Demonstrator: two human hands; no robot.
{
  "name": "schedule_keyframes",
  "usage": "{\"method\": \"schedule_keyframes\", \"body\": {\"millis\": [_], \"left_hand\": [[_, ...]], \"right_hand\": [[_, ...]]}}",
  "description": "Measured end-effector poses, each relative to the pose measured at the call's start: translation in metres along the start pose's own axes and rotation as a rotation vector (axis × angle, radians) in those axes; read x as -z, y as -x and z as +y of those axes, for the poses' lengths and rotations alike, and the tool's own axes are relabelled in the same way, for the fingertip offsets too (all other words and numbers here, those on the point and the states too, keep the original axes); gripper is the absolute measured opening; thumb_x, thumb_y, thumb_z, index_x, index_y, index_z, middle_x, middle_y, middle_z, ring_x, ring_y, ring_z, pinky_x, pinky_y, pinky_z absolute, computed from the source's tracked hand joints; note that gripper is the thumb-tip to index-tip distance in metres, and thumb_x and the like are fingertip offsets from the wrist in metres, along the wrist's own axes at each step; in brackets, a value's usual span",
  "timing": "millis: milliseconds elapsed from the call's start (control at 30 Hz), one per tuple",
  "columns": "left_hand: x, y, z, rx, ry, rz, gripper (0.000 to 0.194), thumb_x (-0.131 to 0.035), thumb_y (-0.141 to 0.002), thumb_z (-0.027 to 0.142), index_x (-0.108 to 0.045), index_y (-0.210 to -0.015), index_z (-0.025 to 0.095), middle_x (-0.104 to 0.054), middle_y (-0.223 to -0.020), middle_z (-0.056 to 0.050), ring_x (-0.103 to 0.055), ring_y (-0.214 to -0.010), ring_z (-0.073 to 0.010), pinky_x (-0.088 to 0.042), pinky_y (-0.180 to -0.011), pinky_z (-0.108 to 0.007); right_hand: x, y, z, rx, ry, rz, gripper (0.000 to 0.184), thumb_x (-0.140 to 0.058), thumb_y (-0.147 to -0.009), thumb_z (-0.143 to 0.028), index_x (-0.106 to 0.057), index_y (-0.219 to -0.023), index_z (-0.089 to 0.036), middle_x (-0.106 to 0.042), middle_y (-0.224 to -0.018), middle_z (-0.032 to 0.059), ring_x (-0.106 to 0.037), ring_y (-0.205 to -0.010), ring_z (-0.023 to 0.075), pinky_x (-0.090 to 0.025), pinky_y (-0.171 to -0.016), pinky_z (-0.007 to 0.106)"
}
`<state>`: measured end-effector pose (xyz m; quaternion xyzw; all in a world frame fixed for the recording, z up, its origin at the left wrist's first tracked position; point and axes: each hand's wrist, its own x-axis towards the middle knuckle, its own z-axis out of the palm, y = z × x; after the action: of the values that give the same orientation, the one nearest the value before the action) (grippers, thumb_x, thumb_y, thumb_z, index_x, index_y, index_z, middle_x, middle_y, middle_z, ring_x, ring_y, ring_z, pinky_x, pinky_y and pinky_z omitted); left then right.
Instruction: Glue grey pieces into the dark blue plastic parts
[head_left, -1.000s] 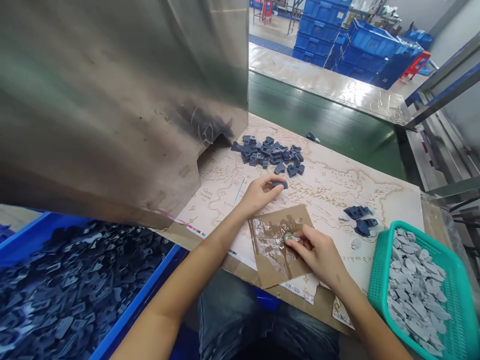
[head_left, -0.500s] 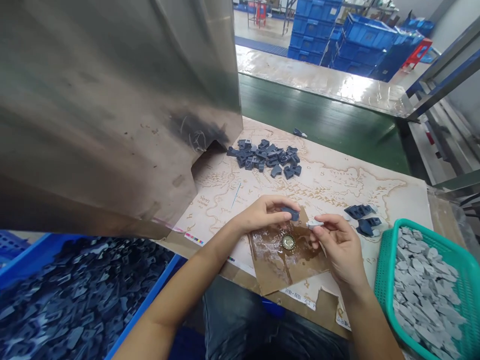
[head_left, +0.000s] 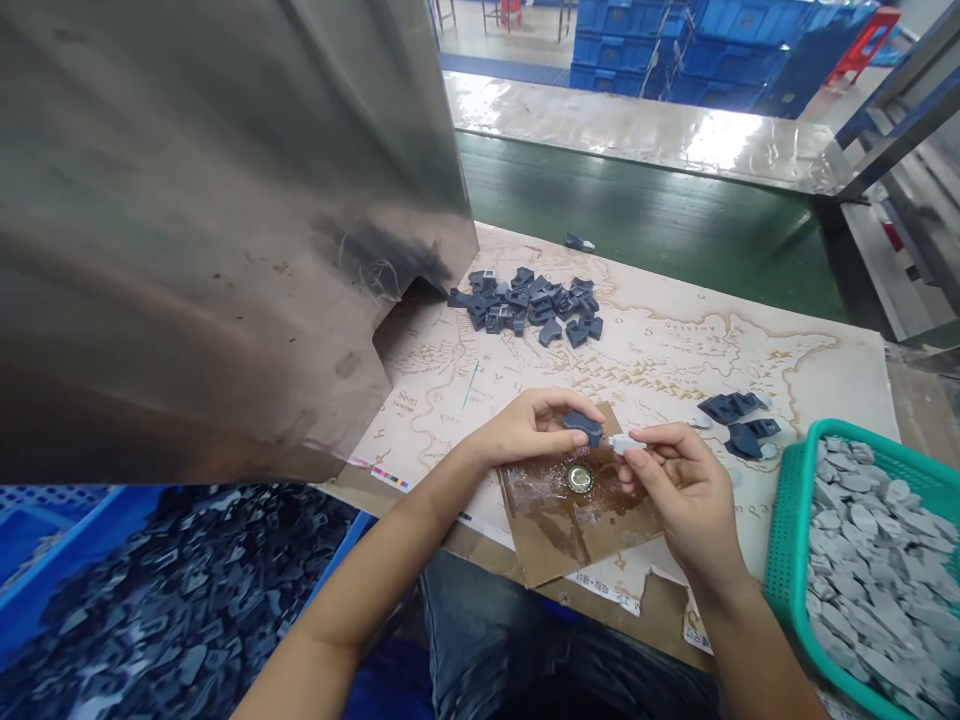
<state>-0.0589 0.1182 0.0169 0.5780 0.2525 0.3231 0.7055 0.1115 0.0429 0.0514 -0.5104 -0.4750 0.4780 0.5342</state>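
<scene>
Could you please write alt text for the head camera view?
The left hand holds a dark blue piece, the right hand a pale grey piece, above a wet cardboard square. A green basket of grey pieces sits right; a blue crate of dark pieces, left.

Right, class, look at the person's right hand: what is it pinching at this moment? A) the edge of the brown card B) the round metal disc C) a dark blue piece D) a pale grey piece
D: the right hand pinches a pale grey piece in its fingertips, close to the dark blue piece in the left hand; the round metal disc lies below on the wet brown card.
</scene>
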Motion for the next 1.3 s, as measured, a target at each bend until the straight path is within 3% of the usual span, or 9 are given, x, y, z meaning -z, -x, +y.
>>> {"method": "schedule_keyframes", "body": {"millis": [333,633,1000,1300], "left_hand": [[0.0,0.001,0.0,-0.016,-0.068,0.003,0.041,-0.074,-0.066,0.047,-0.067,-0.092,0.016,-0.067,-0.087,-0.006,-0.059,-0.07,-0.0126,-0.047,-0.063,-0.024],[0.0,0.003,0.001,-0.071,-0.075,-0.005,0.034,-0.073,-0.069,0.041,-0.067,-0.092,0.016,-0.069,-0.094,-0.007,-0.064,-0.081,-0.0155,-0.051,-0.072,-0.027],[-0.005,0.001,0.001,-0.089,-0.139,0.006,0.025,-0.073,-0.07,0.033,-0.069,-0.089,0.016,-0.07,-0.089,-0.007,-0.066,-0.08,-0.0157,-0.054,-0.073,-0.027],[-0.008,-0.001,-0.005,-0.082,-0.163,0.053,0.031,-0.072,-0.071,0.035,-0.068,-0.094,0.015,-0.07,-0.097,-0.01,-0.067,-0.087,-0.0182,-0.054,-0.079,-0.03]], "right_hand": [[-0.005,0.001,-0.004,0.004,0.115,0.007,0.03,-0.071,-0.072,-0.047,-0.058,-0.078,-0.021,-0.064,-0.06,0.0006,-0.062,-0.052,0.013,-0.055,-0.047,0.023],[-0.006,0.001,-0.004,-0.018,0.099,0.007,0.03,-0.071,-0.073,-0.045,-0.059,-0.074,-0.018,-0.063,-0.054,0.0007,-0.058,-0.046,0.01,-0.05,-0.043,0.02],[-0.004,0.002,0.002,-0.023,0.145,0.0,0.03,-0.069,-0.074,-0.046,-0.057,-0.07,-0.018,-0.064,-0.056,0.0013,-0.059,-0.046,0.0108,-0.051,-0.043,0.022],[-0.001,-0.008,0.009,-0.059,0.194,-0.048,0.038,-0.064,-0.073,-0.055,-0.052,-0.074,-0.019,-0.062,-0.058,0.0007,-0.059,-0.05,0.0123,-0.051,-0.047,0.024]]}}
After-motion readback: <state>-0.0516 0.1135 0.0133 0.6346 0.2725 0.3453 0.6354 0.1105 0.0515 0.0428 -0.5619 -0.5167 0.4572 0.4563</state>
